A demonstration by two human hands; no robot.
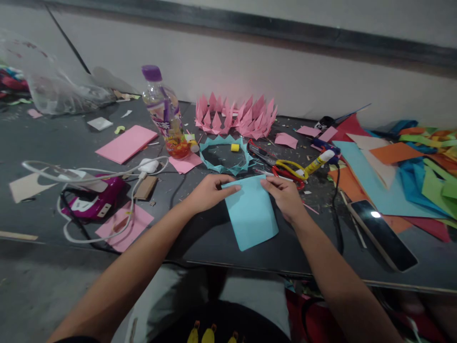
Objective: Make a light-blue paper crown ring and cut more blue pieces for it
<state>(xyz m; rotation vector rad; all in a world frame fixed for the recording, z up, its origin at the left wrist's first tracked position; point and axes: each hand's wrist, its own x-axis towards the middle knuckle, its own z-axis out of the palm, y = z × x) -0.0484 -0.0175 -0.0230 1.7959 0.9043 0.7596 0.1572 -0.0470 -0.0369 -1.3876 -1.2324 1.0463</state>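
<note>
A light blue sheet of paper (252,214) hangs over the front part of the dark table, between my two hands. My left hand (214,193) pinches its upper left corner, thumb on top. At the upper right corner, my right hand (282,193) grips the same sheet between thumb and fingers. Just beyond the paper lies a teal ring of folded points (206,159), with a small yellow cap (234,147) inside it. Yellow-and-red-handled scissors (291,170) and a glue stick (319,162) are to the right of the ring.
Pink spiky paper rings (214,116) stand near the wall. To the left are a bottle (166,114), pink sheets (126,143), a magenta device (94,197) with white cables and a plastic bag (60,85). A phone (382,234) and coloured papers (378,176) lie at right.
</note>
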